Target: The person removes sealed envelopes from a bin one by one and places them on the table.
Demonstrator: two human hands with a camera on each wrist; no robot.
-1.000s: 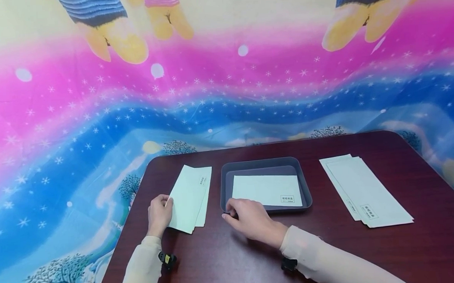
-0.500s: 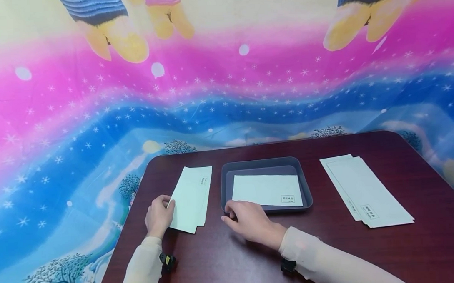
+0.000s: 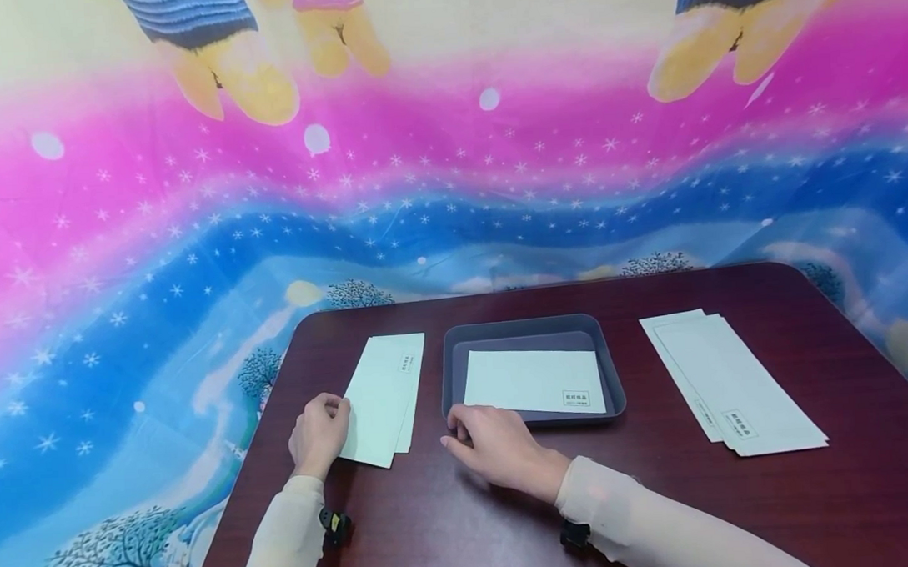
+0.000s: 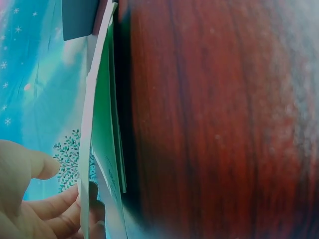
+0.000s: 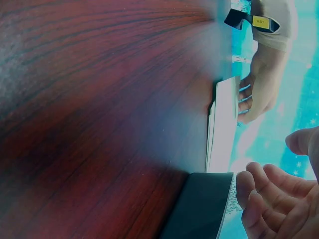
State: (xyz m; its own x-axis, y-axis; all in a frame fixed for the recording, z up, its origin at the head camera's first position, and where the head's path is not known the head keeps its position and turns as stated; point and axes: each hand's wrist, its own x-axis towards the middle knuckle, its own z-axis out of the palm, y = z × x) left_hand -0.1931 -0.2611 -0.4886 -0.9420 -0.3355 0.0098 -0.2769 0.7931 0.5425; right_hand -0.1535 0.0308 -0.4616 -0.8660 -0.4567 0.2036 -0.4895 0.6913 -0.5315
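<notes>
My left hand (image 3: pixel 320 434) is at the left edge of a small stack of pale envelopes (image 3: pixel 379 403) on the table's left side. In the left wrist view, its fingers (image 4: pixel 60 214) curl round the edge of the top envelope (image 4: pixel 94 94), while the thumb stands apart above it. That envelope is raised a little from those beneath. My right hand (image 3: pixel 501 449), loosely curled and holding nothing, hovers by the front left corner of a dark grey tray (image 3: pixel 611 386). Inside the tray lies a white envelope (image 3: pixel 532 381) with a printed box in its lower right corner.
Another stack of white envelopes (image 3: pixel 735 382), slightly fanned, lies slanted on the right of the dark red wooden table (image 3: pixel 433 534). Behind the table's far edge hangs a colourful printed cloth (image 3: pixel 451 192).
The top envelope under my left hand has turned and shifted slightly, lining up better with those below. My right hand has barely moved; the tray and right stack stay put.
</notes>
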